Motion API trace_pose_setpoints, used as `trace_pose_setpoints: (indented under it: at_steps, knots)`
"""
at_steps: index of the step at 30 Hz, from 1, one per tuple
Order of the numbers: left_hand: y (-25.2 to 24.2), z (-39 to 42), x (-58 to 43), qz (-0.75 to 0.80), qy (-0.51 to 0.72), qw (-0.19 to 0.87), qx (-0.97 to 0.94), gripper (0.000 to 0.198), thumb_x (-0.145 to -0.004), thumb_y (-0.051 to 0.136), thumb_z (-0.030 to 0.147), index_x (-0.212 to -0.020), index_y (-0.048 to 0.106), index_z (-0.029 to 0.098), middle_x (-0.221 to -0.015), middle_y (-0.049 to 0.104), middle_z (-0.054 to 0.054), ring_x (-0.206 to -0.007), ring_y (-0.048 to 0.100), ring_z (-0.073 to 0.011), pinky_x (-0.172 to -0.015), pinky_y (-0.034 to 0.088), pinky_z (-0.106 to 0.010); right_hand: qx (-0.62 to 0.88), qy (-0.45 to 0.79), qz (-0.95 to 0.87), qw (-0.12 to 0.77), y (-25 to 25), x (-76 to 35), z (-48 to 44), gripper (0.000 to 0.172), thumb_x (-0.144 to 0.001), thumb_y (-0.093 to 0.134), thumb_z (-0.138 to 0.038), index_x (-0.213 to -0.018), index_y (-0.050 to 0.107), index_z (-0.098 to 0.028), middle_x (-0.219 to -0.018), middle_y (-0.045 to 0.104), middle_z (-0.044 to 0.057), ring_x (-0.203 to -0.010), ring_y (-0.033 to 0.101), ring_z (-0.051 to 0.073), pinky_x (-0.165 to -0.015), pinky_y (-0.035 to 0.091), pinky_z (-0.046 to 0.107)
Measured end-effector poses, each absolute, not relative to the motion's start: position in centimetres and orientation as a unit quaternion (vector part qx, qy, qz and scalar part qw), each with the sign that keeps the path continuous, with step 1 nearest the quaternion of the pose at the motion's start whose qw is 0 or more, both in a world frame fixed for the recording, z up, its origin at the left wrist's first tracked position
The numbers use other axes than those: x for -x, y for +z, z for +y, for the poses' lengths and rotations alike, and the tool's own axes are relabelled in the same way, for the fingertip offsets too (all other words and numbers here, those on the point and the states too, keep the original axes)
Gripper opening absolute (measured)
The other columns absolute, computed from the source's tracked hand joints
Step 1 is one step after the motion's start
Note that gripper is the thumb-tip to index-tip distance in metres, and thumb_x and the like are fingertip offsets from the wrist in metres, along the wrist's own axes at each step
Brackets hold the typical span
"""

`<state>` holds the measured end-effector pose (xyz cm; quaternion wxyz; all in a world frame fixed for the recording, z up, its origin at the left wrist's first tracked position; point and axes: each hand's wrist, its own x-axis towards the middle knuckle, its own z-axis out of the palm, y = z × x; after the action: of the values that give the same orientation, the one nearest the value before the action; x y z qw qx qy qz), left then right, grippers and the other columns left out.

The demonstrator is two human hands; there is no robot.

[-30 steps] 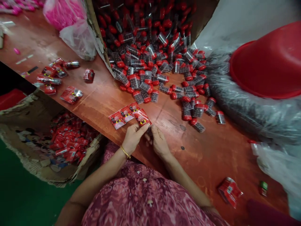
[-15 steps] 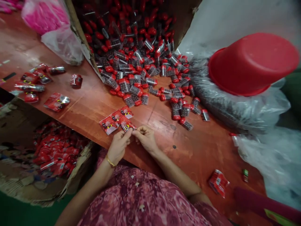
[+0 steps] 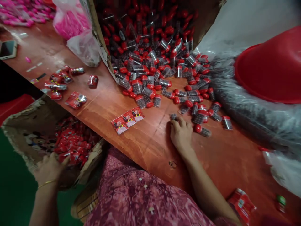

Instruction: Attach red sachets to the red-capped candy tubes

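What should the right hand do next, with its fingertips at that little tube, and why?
Probably close the right hand on the small clear plastic tube with dark contents at its fingertips and lift it. The fingers touch the tube without gripping it, and the left hand is away at the brown cardboard box of red packets.

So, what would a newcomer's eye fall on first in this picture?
First the heap of red-capped vials spilling from a tipped cardboard box at the top centre of the wooden table. Next the big red tub on plastic bags at the right. Then the hands: the right hand touches a loose vial by the heap, the left hand is in a low box of red packets at the lower left.
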<state>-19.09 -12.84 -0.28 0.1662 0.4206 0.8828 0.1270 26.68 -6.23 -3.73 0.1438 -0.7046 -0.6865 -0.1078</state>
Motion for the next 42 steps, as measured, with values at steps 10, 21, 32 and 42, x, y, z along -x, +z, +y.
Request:
trace_pose_setpoints:
  at_steps: [10, 21, 32, 42]
  knots:
    - [0.0, -0.8, -2.8, 0.622, 0.181, 0.090, -0.756, 0.030, -0.083, 0.050, 0.032, -0.107, 0.065, 0.021, -0.135, 0.049, -0.011, -0.130, 0.036, -0.0319, -0.105, 0.027, -0.052, 0.668, -0.089, -0.705, 0.220, -4.1, -23.2, -8.0, 0.027, -0.085, 0.049, -0.034, -0.102, 0.061, -0.016, -0.118, 0.053, 0.016, -0.105, 0.046, 0.029, -0.086, 0.037, 0.044]
    - [-1.9, -0.4, -4.0, 0.610, 0.187, 0.083, -0.766, 0.028, -0.085, 0.046, 0.028, -0.095, 0.071, 0.024, -0.123, 0.060, -0.007, -0.128, 0.038, -0.0329, -0.105, 0.022, -0.059, 0.601, -0.003, -0.730, 0.324, -2.7, -22.3, -8.3, 0.015, -0.084, 0.052, -0.025, -0.094, 0.062, -0.020, -0.107, 0.061, 0.010, -0.103, 0.053, 0.024, -0.089, 0.039, 0.043]
    - [2.1, -4.4, -4.9, 0.590, 0.344, 0.150, -0.715, 0.031, -0.082, 0.052, 0.034, -0.109, 0.065, 0.025, -0.132, 0.053, -0.007, -0.130, 0.036, -0.0290, -0.108, 0.019, -0.053, 0.519, 0.422, -0.527, 0.524, 0.1, -17.0, -4.7, 0.023, -0.080, 0.050, -0.038, -0.071, 0.058, -0.019, -0.068, 0.060, 0.000, -0.063, 0.055, 0.013, -0.062, 0.046, 0.026]
    - [1.9, -7.4, -5.4, 0.541, 0.451, 0.650, -0.286, 0.039, -0.054, 0.075, 0.049, -0.069, 0.066, 0.015, -0.064, 0.062, 0.002, -0.058, 0.054, -0.0080, -0.056, 0.045, -0.019, 0.569, 0.316, -0.585, 0.484, -0.8, -16.6, -7.8, 0.029, -0.088, 0.040, -0.037, -0.065, 0.050, -0.023, -0.058, 0.050, -0.001, -0.054, 0.049, 0.014, -0.052, 0.042, 0.027]
